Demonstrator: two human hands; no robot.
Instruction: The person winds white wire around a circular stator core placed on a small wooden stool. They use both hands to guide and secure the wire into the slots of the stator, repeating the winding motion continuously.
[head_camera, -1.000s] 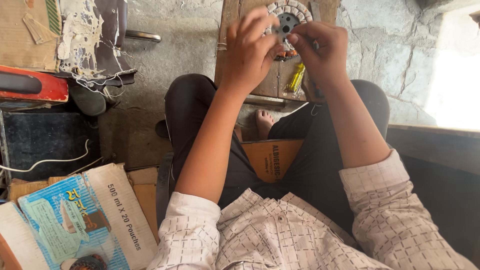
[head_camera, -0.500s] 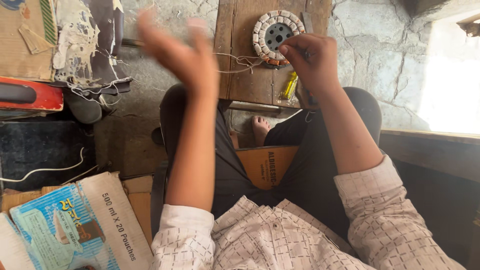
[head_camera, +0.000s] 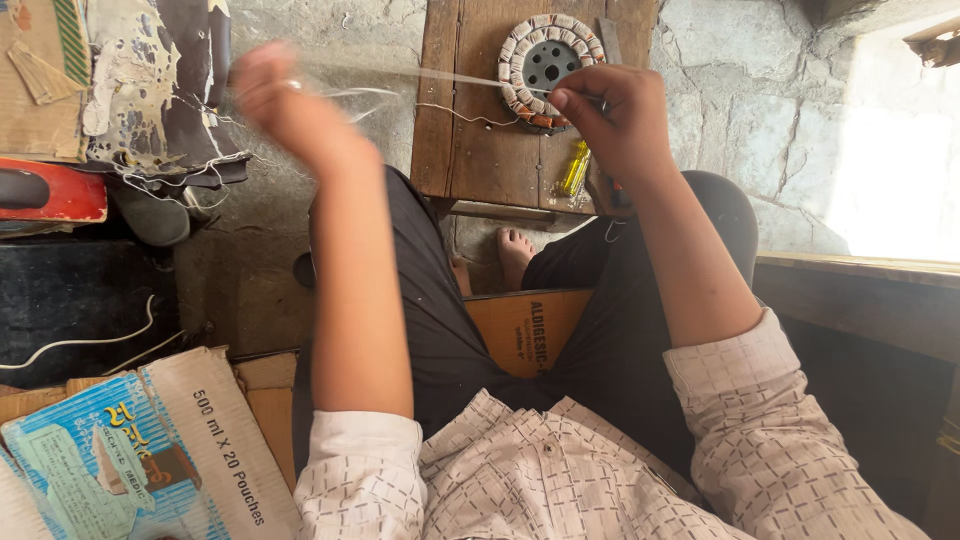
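A round motor stator (head_camera: 545, 66) with pale and orange windings lies on a small wooden board (head_camera: 480, 130) in front of my knees. My right hand (head_camera: 612, 112) rests at the stator's lower right edge, fingers pinched at the windings. My left hand (head_camera: 285, 98) is raised far to the left, blurred, closed on a thin thread (head_camera: 420, 75) that stretches taut from it across to the stator. A loose loop of thread (head_camera: 455, 112) lies on the board.
A yellow-handled tool (head_camera: 573, 172) lies on the board near my right wrist. A printed carton (head_camera: 140, 450) sits at lower left, a red object (head_camera: 50, 190) and black box (head_camera: 80, 300) at left. A cardboard piece (head_camera: 525, 330) lies between my legs. A ledge (head_camera: 860, 280) runs along the right.
My left hand left the stator and swung out to the left, drawing the thread taut. My right hand stayed at the stator's edge.
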